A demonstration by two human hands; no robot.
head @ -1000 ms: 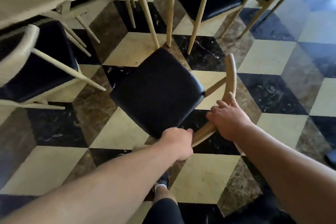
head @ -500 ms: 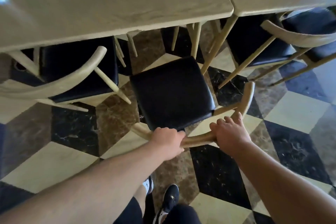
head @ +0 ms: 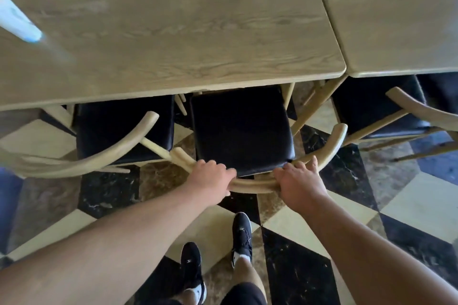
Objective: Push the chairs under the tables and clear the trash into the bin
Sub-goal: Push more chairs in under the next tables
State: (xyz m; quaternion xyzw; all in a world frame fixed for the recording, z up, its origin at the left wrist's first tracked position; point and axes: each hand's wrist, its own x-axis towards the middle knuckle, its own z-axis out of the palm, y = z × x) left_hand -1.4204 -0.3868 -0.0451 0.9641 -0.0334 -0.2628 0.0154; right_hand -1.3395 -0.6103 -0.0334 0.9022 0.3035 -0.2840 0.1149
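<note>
A chair (head: 241, 129) with a black padded seat and a curved pale wooden backrest stands at the near edge of a light wooden table (head: 161, 32). The front of its seat is tucked just under the tabletop. My left hand (head: 210, 177) is closed around the left part of the backrest rail. On the right part of the same rail, my right hand (head: 300, 182) has its grip. A blurred pale blue object (head: 18, 22) lies on the table at the far left; I cannot tell what it is.
A matching chair (head: 119, 131) sits to the left, its backrest nearly touching the one I hold. A second table (head: 396, 20) adjoins on the right with another chair (head: 381, 109) beneath it. My feet (head: 241, 235) stand on a checkered marble floor.
The chair has turned square to the table and slid forward, so its seat front is now under the tabletop. Both hands stayed on the backrest.
</note>
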